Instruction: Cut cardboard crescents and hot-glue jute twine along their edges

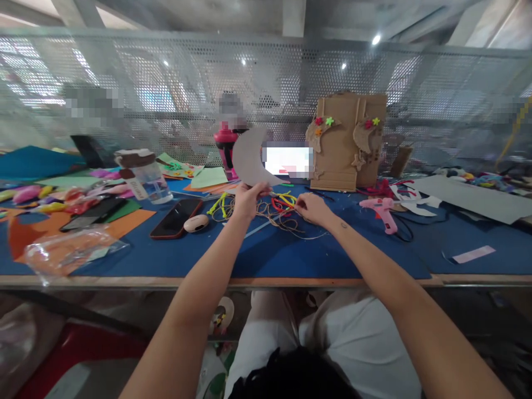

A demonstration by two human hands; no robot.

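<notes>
My left hand (248, 199) is closed on the lower edge of a grey cardboard crescent moon (246, 158), held upright above the table. My right hand (312, 209) is pinched over a tangle of brown twine (286, 223), with strands at its fingertips; the exact grip is partly hidden. Yellow and red pipe cleaners (284, 203) lie between the hands, close to the right fingertips. Another bent yellow pipe cleaner (223, 205) rests left of my left hand.
A lit screen (287, 159) stands behind the hands. Beside it, decorated twine-covered moons (364, 136) hang on a cardboard stand (347, 160). A pink glue gun (382, 213) lies right. Left are a phone (176, 219), an oval beige case (196, 223), a water bottle (145, 174) and coloured sheets.
</notes>
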